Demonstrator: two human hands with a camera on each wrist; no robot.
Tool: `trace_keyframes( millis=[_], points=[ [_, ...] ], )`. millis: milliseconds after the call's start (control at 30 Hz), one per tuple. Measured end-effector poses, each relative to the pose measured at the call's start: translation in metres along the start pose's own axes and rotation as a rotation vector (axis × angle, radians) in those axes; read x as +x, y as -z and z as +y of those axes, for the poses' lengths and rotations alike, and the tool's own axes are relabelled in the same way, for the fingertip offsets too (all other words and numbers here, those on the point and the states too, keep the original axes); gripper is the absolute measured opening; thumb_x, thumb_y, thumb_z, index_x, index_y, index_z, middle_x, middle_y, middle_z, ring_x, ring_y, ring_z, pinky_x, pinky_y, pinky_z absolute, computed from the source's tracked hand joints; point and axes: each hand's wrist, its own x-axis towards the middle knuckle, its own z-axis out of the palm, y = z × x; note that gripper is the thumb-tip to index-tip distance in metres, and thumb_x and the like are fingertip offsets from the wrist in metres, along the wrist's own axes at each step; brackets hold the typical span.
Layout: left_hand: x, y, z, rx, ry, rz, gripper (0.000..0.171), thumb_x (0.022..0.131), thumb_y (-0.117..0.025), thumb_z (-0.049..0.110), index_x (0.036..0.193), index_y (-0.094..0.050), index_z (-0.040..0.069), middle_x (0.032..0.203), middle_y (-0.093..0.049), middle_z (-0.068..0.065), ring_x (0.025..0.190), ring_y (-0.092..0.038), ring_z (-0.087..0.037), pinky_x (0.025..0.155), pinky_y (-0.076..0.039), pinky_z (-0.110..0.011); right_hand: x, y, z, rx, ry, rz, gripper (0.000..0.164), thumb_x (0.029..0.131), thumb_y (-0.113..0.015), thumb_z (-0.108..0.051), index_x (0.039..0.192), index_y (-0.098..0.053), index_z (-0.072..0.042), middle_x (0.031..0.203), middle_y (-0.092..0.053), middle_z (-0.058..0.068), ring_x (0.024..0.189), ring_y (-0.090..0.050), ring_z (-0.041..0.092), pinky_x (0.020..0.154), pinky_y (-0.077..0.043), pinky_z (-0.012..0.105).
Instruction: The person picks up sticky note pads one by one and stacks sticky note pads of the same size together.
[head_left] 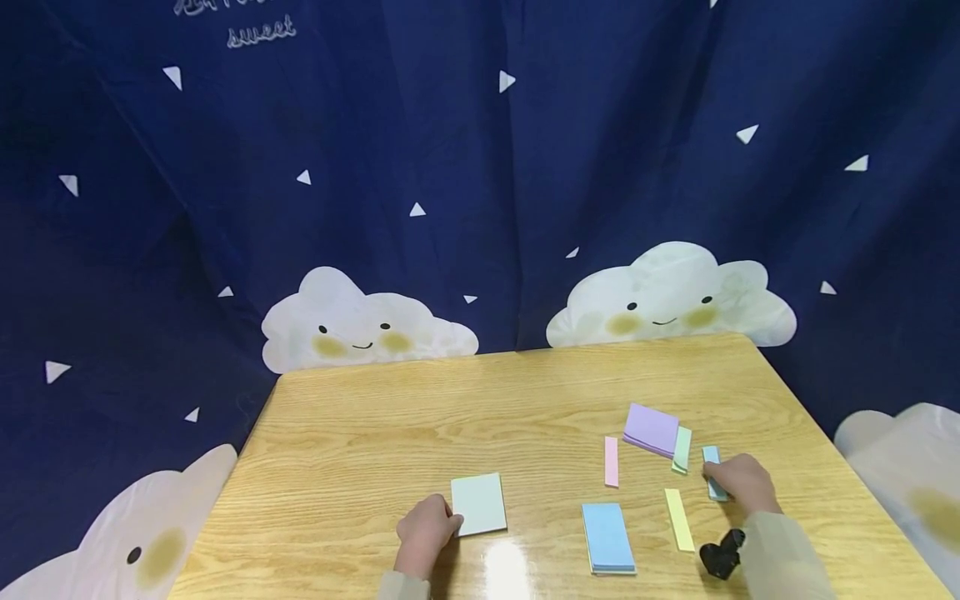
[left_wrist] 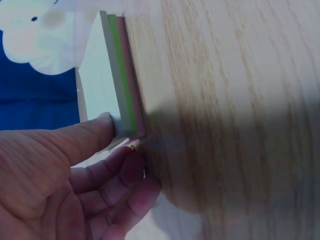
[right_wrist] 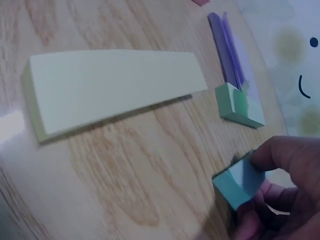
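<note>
My left hand [head_left: 429, 525] pinches the near left corner of a square sticky note stack [head_left: 480, 504]. In the left wrist view, the thumb lies on the stack's pale top and curled fingers sit at its lower edge; green and pink layers [left_wrist: 125, 75] show along the side. At the right of the table, my right hand [head_left: 742, 482] holds a narrow light-blue sticky note pad [head_left: 711, 455] between thumb and fingers. A yellow strip pad [right_wrist: 115, 90] lies beside that hand. Beyond it, a pale green strip pad [right_wrist: 242, 107] touches a purple sticky note pad [head_left: 651, 429].
Between the hands lie a pink strip pad [head_left: 611, 462] and a larger blue sticky note pad [head_left: 608, 533] with a pale layer under it. A black object [head_left: 722, 554] shows at the right wrist. A dark blue curtain [head_left: 450, 133] hangs behind the wooden table [head_left: 337, 458].
</note>
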Motion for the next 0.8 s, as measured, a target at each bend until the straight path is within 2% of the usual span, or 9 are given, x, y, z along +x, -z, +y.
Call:
trace_keyframes(
  millis=[100, 233, 400, 600, 800],
  points=[
    [0.001, 0.0, 0.0, 0.004, 0.0, -0.002, 0.02, 0.078, -0.066, 0.026, 0.069, -0.057, 0.01, 0.065, -0.055, 0.0, 0.057, -0.046, -0.015, 0.057, -0.039, -0.039, 0.0, 0.003, 0.005, 0.091, 0.005, -0.015, 0.025, 0.078, -0.049, -0.021, 0.058, -0.046, -0.007, 0.056, -0.041, 0.001, 0.054, -0.039, 0.017, 0.051, -0.032, 0.028],
    [0.002, -0.001, -0.001, 0.003, 0.0, -0.007, 0.02, 0.078, -0.066, 0.026, 0.069, -0.057, 0.011, 0.064, -0.054, 0.0, 0.056, -0.046, -0.015, 0.057, -0.039, -0.039, 0.002, 0.006, 0.012, 0.184, -0.014, -0.031, 0.023, 0.078, -0.046, -0.02, 0.06, -0.047, -0.005, 0.053, -0.039, -0.001, 0.05, -0.038, 0.014, 0.049, -0.032, 0.027],
    [0.002, -0.001, -0.001, 0.005, 0.004, -0.007, 0.021, 0.078, -0.066, 0.026, 0.068, -0.055, 0.011, 0.064, -0.053, 0.0, 0.057, -0.046, -0.015, 0.058, -0.038, -0.038, 0.003, 0.008, 0.018, 0.29, -0.038, -0.092, 0.022, 0.077, -0.046, -0.02, 0.059, -0.043, -0.008, 0.051, -0.039, -0.001, 0.048, -0.038, 0.013, 0.048, -0.032, 0.027],
    [0.0, 0.0, 0.0, 0.002, -0.006, 0.001, 0.021, 0.078, -0.066, 0.026, 0.069, -0.056, 0.011, 0.065, -0.054, 0.0, 0.057, -0.046, -0.015, 0.058, -0.038, -0.038, -0.001, 0.012, 0.02, 0.348, -0.071, -0.121, 0.021, 0.077, -0.047, -0.022, 0.069, -0.048, -0.003, 0.053, -0.041, 0.0, 0.05, -0.04, 0.014, 0.05, -0.033, 0.029],
    [0.0, 0.0, 0.0, 0.004, -0.001, 0.007, 0.021, 0.078, -0.066, 0.027, 0.068, -0.055, 0.011, 0.064, -0.053, 0.0, 0.057, -0.046, -0.015, 0.057, -0.038, -0.038, -0.003, 0.013, 0.021, 0.398, -0.096, -0.131, 0.034, 0.08, -0.049, -0.025, 0.087, -0.052, 0.008, 0.062, -0.045, 0.002, 0.056, -0.043, 0.015, 0.054, -0.036, 0.028]
  ],
)
